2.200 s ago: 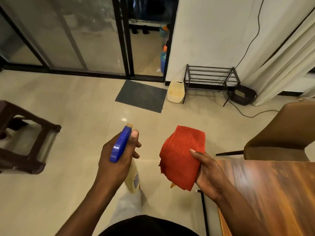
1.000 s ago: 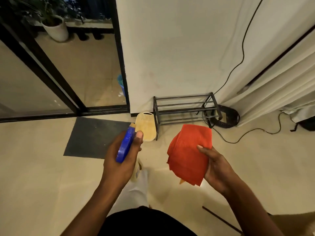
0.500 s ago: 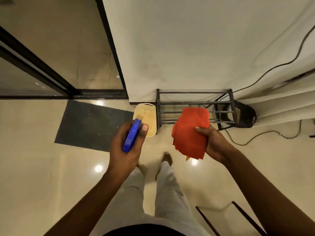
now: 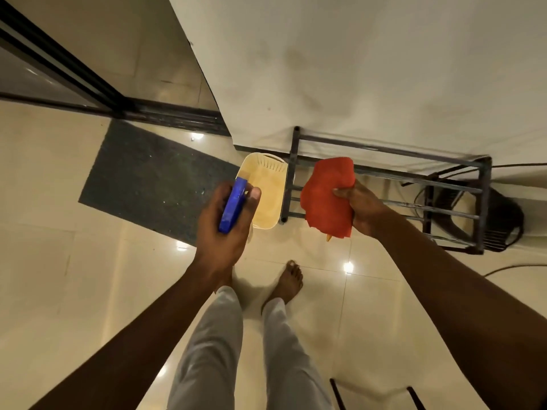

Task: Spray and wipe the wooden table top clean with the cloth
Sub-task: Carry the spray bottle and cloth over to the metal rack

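Note:
My left hand (image 4: 222, 229) grips a spray bottle with a blue trigger head (image 4: 232, 204); the bottle's body is hidden under the hand. My right hand (image 4: 362, 210) holds a crumpled red cloth (image 4: 327, 195) by its right side. Both hands hover over the floor, the left one above a cream plastic basket (image 4: 268, 192). The wooden table is out of view.
A black metal rack (image 4: 390, 179) stands against the white wall, right of the basket. A dark mat (image 4: 148, 176) lies at the left by a sliding-door track. A black object with a cable (image 4: 503, 220) sits at the right. My bare feet stand on glossy tiles.
The view has turned away from the table and tilted down at the floor. I have walked up to the basket and rack. Both hands keep their grips.

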The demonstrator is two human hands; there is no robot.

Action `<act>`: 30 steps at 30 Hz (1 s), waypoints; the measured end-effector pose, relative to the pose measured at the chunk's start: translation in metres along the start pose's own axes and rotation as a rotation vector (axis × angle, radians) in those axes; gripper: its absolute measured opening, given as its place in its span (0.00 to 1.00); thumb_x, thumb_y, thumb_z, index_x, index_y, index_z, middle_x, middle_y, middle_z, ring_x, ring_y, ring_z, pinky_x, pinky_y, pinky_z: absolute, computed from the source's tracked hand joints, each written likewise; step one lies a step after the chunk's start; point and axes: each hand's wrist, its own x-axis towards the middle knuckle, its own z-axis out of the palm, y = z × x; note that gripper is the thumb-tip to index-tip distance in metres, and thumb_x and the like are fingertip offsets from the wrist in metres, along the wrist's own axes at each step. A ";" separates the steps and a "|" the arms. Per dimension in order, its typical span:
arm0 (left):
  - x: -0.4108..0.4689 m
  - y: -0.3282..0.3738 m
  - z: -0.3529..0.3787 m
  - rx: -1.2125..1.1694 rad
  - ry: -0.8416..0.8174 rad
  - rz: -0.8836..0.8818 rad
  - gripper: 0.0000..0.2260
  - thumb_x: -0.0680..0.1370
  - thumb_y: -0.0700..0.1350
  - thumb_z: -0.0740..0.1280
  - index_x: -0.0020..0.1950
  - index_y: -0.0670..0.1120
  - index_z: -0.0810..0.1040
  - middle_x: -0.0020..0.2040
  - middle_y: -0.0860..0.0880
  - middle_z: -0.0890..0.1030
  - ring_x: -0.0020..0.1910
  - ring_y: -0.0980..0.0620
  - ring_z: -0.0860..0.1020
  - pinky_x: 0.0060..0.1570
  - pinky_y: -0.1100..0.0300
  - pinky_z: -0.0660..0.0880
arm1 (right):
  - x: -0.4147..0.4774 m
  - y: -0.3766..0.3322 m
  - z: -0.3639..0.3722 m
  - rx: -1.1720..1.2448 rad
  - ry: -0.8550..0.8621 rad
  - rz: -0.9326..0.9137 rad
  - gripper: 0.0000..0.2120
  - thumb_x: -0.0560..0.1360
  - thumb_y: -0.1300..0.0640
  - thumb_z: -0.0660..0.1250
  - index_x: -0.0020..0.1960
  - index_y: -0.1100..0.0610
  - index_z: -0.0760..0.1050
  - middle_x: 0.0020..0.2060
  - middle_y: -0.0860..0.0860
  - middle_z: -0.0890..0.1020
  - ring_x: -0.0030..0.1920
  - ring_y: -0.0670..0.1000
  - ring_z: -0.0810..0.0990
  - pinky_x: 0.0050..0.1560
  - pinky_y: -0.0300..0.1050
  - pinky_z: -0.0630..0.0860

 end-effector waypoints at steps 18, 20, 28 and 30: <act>0.117 -0.147 0.047 0.067 0.023 -0.051 0.16 0.80 0.59 0.73 0.56 0.48 0.81 0.49 0.43 0.84 0.49 0.43 0.85 0.50 0.53 0.85 | 0.004 0.073 0.035 -0.361 0.672 -0.478 0.19 0.83 0.56 0.72 0.73 0.55 0.77 0.67 0.51 0.83 0.60 0.47 0.80 0.53 0.26 0.73; 0.132 -0.155 0.049 0.054 0.018 -0.033 0.17 0.79 0.61 0.73 0.53 0.47 0.82 0.46 0.39 0.83 0.46 0.39 0.84 0.51 0.51 0.84 | -0.017 0.078 0.064 -0.334 0.640 -0.532 0.16 0.83 0.58 0.73 0.70 0.55 0.80 0.64 0.49 0.84 0.58 0.48 0.82 0.53 0.26 0.75; 0.175 -0.241 0.068 0.167 0.003 0.064 0.14 0.82 0.58 0.72 0.45 0.49 0.79 0.34 0.47 0.77 0.35 0.45 0.78 0.45 0.44 0.81 | -0.034 0.154 0.153 -0.239 0.388 -0.407 0.11 0.84 0.53 0.69 0.65 0.44 0.81 0.62 0.38 0.85 0.63 0.39 0.83 0.63 0.33 0.79; 0.187 -0.273 0.077 0.189 0.010 0.069 0.15 0.82 0.57 0.71 0.47 0.46 0.80 0.35 0.50 0.76 0.34 0.50 0.76 0.43 0.51 0.78 | -0.016 0.178 0.159 -0.294 0.402 -0.413 0.10 0.83 0.54 0.70 0.64 0.45 0.82 0.62 0.39 0.86 0.62 0.38 0.83 0.66 0.41 0.81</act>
